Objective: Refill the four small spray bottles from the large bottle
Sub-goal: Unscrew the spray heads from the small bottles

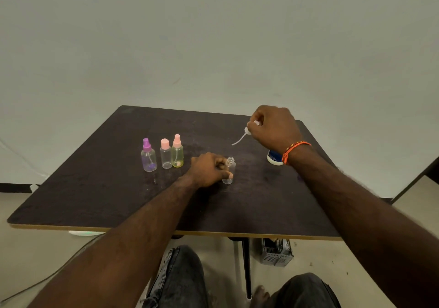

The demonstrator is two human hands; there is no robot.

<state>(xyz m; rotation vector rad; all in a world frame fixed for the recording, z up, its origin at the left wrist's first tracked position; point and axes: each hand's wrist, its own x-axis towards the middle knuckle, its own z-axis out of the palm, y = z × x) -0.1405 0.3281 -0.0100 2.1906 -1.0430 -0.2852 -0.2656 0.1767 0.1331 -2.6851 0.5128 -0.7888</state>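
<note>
My left hand [210,168] grips a small clear bottle [230,168] that stands upright on the dark table [95,189] with its neck open. My right hand [273,127] is raised above the table's right side and holds that bottle's white spray head [248,129], its thin dip tube [238,140] dangling down to the left. Three small spray bottles stand in a row at centre left: a purple-topped one [148,157], a clear one with a pink cap [165,154] and a yellowish one with a pink sprayer [177,153]. The large white and blue bottle [274,158] is mostly hidden behind my right wrist.
The table's front edge [166,230] runs just above my knees. A grey perforated box [276,252] sits on the floor under the table's right side, beside a table leg [247,267]. A wall rises close behind the table.
</note>
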